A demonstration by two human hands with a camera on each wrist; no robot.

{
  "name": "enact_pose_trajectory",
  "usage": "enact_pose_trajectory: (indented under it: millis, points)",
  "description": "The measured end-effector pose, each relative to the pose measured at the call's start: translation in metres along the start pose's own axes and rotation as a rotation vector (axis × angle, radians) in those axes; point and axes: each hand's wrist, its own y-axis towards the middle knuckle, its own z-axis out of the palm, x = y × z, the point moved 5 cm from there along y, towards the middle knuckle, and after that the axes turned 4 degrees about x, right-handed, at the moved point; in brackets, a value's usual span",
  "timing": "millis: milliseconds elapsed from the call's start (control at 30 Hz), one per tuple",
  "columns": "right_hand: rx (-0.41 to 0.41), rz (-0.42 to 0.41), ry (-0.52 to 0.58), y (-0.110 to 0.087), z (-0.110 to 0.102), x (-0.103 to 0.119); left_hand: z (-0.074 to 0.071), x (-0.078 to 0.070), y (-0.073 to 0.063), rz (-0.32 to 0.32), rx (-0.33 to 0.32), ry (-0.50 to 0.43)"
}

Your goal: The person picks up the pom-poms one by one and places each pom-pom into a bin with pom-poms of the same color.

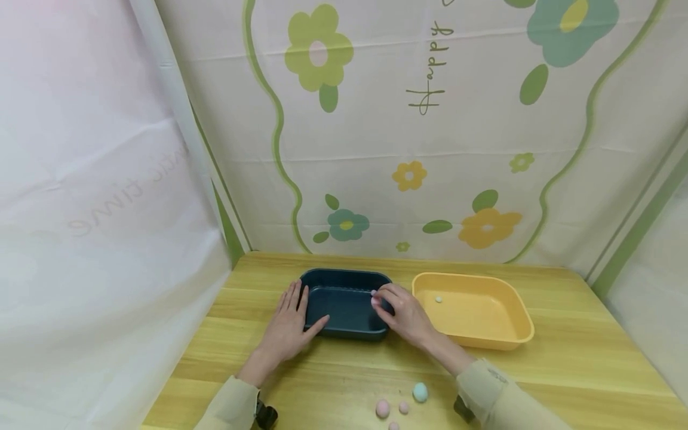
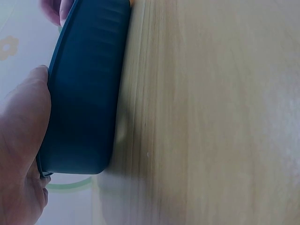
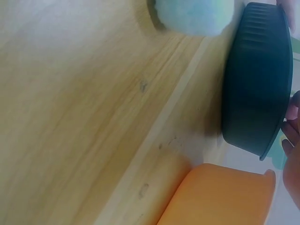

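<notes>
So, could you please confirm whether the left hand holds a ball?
No, the left hand rests spread against the dark blue tray.

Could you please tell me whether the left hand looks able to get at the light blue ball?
Probably yes: the left hand rests on the dark blue tray with its fingers straight, and the light blue ball lies uncovered on the wooden table, with no tray standing between them.
</notes>
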Motion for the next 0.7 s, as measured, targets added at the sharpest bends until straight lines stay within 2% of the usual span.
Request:
enact_pose_trajectory:
  millis: [267,467,700]
  points:
    - [0.027,0.045,-0.011,0.006,0.0,-0.004,-0.002,0.0,0.001,0.005,-0.013,-0.002]
    - [0.052,0.082,0.001,0.003,0.0,-0.002,0.001,0.001,0.001,0.006,-0.009,0.01]
    - [0.034,0.013,0.004,-0.002,-0.007,0.009,0.002,0.001,0.0,0.002,-0.006,0.001]
